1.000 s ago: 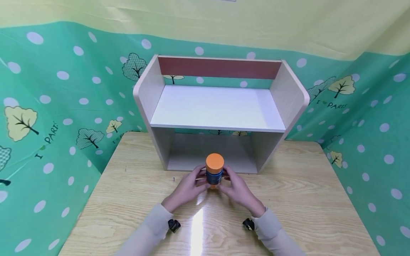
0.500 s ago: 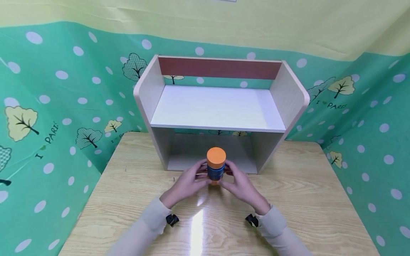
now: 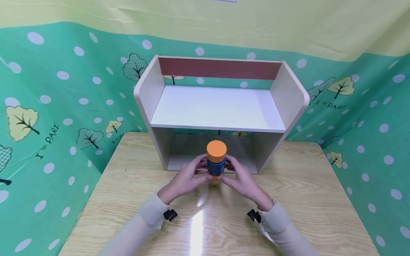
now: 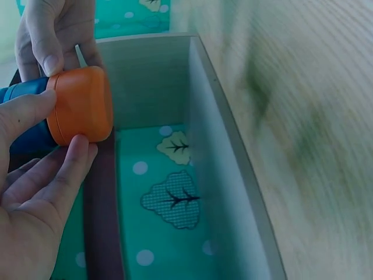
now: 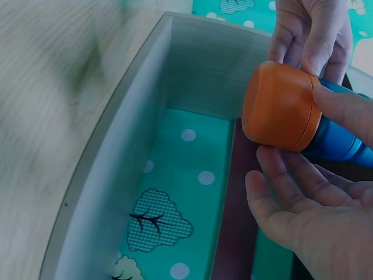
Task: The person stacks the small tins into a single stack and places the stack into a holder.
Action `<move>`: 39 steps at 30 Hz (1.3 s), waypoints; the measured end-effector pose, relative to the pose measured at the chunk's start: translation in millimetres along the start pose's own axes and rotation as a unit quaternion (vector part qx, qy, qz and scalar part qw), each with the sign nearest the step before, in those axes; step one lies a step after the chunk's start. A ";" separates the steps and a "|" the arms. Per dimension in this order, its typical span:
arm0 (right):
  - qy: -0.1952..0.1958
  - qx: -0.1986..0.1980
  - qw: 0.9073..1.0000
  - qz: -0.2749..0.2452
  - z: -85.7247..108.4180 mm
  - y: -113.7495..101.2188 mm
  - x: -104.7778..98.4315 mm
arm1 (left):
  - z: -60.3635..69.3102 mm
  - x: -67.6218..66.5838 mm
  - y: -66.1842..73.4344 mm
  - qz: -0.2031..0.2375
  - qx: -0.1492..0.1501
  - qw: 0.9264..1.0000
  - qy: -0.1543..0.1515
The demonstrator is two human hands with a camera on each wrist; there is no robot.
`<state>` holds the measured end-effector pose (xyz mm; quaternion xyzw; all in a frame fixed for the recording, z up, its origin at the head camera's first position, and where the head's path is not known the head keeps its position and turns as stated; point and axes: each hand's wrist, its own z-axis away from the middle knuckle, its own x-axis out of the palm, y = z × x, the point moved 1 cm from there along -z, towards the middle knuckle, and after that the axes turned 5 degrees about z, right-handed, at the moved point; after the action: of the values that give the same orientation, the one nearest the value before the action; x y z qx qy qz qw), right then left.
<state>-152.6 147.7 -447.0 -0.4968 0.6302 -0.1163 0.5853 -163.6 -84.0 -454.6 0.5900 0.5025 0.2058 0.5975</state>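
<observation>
A blue cylindrical container with orange ends (image 3: 216, 152) is held upright between both hands, in front of the shelf's lower opening. It appears raised off the table. My left hand (image 3: 187, 179) grips its left side, thumb in front and fingers curling behind. From the right, my right hand (image 3: 242, 180) holds it the same way. Both wrist views show the orange lower end (image 4: 81, 106) close up, with thumbs and fingertips around its edge. In the right wrist view the blue body (image 5: 338, 137) is partly covered by the fingers.
A two-tier white shelf (image 3: 217, 108) with a maroon back board (image 3: 221, 67) stands at the back of the wooden table (image 3: 307, 199). Its front bottom edge lies just beyond the hands. A green dotted curtain (image 3: 64, 89) surrounds the table.
Both hands have raised the container and it shows slightly higher in the head view, with its orange top looking larger. The forearms have spread a little. The shelf has not moved.
</observation>
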 end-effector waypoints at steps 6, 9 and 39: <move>0.006 -0.011 1.000 -0.005 -2.9 -5.3 -6.7 | -3.8 -5.2 9.4 -0.002 0.020 1.000 -0.002; 0.011 -0.017 1.000 -0.005 -3.8 -8.7 -10.0 | -5.3 -7.6 13.6 -0.007 0.028 1.000 -0.001; 0.039 -0.068 0.997 0.009 -18.3 -44.2 -42.3 | -19.0 -32.4 59.5 -0.023 0.102 0.994 0.009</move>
<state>-154.1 150.9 -383.2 -0.5246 0.6636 -0.0868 0.5261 -172.3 -88.7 -384.9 0.6343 0.5399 0.1443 0.5342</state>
